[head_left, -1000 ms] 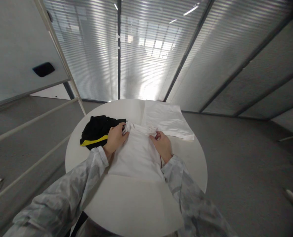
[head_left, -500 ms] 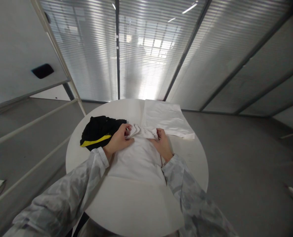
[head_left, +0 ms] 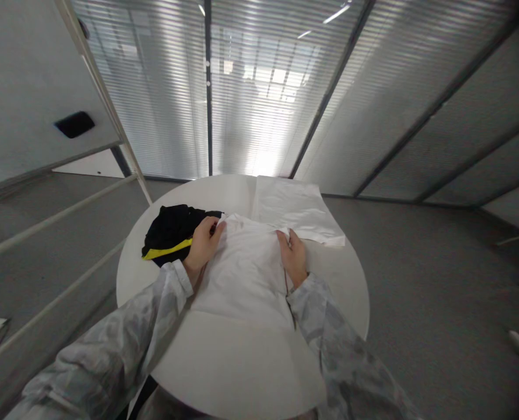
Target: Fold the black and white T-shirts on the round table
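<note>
A white garment (head_left: pixel 246 271) lies spread over the middle of the round white table (head_left: pixel 237 364), its surface lightly creased. My left hand (head_left: pixel 204 244) pinches its far left corner between thumb and fingers. At the far right corner, my right hand (head_left: pixel 294 258) is closed on the cloth in the same way. What kind of garment it is I cannot tell. Just left of my left hand sits a bunched black garment with a yellow stripe (head_left: pixel 176 224). Behind my right hand lies a flat white cloth (head_left: pixel 292 204), close to the garment's far edge.
A pale metal frame (head_left: pixel 58 219) stands to the left of the table, beside a light panel with a dark oval opening (head_left: pixel 74 125). Glass partitions with blinds (head_left: pixel 259 99) rise beyond the table. Grey floor (head_left: pixel 429 303) stretches to the right.
The far part of the white garment, bunched in folds between my hands before, is now opened out flatter. My hands have moved slightly apart, still gripping the cloth.
</note>
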### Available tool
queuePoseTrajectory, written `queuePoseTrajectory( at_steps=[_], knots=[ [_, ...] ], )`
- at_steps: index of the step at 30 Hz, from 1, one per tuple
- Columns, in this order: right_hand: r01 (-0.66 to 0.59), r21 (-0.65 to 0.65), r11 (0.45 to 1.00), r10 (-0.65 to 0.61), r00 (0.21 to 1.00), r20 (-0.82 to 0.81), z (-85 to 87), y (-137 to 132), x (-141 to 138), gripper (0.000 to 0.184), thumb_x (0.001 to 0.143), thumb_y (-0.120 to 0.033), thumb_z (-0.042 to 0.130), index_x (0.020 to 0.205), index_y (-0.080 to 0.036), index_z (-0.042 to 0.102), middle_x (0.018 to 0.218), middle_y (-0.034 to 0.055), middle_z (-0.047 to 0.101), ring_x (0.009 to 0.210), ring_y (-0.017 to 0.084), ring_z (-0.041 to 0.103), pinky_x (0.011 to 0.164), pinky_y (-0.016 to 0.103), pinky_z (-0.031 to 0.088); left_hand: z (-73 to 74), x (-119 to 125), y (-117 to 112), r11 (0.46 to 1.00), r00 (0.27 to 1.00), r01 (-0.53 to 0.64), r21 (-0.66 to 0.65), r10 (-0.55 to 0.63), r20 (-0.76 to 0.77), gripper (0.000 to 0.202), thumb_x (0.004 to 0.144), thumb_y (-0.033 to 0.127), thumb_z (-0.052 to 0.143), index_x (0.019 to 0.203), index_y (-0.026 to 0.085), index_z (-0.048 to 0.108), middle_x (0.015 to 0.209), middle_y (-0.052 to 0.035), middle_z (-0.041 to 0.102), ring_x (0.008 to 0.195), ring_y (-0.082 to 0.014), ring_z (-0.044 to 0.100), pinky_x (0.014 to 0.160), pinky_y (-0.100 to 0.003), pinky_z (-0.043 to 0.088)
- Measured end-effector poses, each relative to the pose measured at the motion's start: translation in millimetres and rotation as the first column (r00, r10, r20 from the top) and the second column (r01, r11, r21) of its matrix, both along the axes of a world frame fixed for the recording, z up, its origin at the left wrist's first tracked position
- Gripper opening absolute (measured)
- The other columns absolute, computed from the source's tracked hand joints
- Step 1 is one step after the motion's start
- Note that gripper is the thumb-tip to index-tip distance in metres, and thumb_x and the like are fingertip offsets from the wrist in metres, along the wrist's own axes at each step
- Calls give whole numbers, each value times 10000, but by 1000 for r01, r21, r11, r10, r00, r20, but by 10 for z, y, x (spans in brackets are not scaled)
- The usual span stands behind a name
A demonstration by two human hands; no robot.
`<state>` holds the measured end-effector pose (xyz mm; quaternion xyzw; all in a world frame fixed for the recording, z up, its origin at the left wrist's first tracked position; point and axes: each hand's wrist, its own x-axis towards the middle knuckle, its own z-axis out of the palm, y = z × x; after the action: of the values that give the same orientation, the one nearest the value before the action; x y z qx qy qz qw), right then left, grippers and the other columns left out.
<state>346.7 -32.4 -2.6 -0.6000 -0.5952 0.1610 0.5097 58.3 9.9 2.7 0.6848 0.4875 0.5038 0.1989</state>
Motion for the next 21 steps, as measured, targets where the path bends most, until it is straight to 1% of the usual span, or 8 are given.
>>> queuePoseTrajectory(
  at_steps=[3,8,10,13,15,18,19,21],
  knots=[
    [41,16,999,-40,999,-23,-5,12,10,428,1029,-659,531,886,-263,610,823,37,695,787,244,611,767,350,510,-9,-9,24,998,995,-28,-57,34,98,317,1081,478,570,1003,206,715,909,-30,714,845,-197,642,789,-304,496],
    [39,42,998,-37,998,-55,20,13,7,430,1013,-659,534,853,-263,587,796,23,656,766,231,582,744,332,488,-69,-25,69,994,975,-50,-99,71,212,337,1080,466,558,918,206,699,804,-14,664,774,-183,609,726,-295,471],
    [45,34,998,-44,998,-41,32,11,4,435,1002,-666,533,844,-265,583,789,20,652,772,230,576,744,327,490,-108,-28,99,992,964,-45,-117,74,256,305,1079,438,549,976,207,719,868,-32,705,827,-192,647,774,-303,503],
    [44,24,999,-43,999,-26,37,13,5,421,1002,-653,527,871,-260,602,809,20,670,799,226,581,766,318,499,-152,-21,137,988,952,-19,-150,64,300,276,1069,426,566,1120,212,733,1081,-81,769,1030,-225,707,926,-339,552],
    [42,22,999,-41,999,-28,33,18,8,409,1006,-640,525,906,-255,617,839,25,686,820,225,591,784,316,506,-165,-10,143,980,946,16,-199,49,320,343,1035,451,643,1279,213,680,1159,-102,773,1032,-230,724,919,-357,578],
    [36,25,999,-35,999,-39,23,24,12,395,1014,-628,524,940,-253,625,884,36,708,846,229,610,812,323,515,-166,4,122,972,958,50,-229,18,285,653,935,427,788,1498,223,528,1247,-125,750,893,-202,721,825,-355,597],
    [33,26,999,-32,999,-45,21,25,14,388,1016,-623,528,943,-254,625,891,38,711,852,231,615,819,325,516,-163,5,110,976,971,51,-211,0,237,683,912,401,806,1510,228,525,1278,-126,735,873,-193,712,817,-355,594],
    [26,30,999,-24,998,-60,18,26,18,377,1014,-616,541,938,-256,624,886,34,705,853,232,621,821,325,514,-155,1,85,987,996,41,-158,-27,90,573,881,369,816,1404,227,630,1266,-109,719,853,-186,683,819,-354,578]
  ],
)
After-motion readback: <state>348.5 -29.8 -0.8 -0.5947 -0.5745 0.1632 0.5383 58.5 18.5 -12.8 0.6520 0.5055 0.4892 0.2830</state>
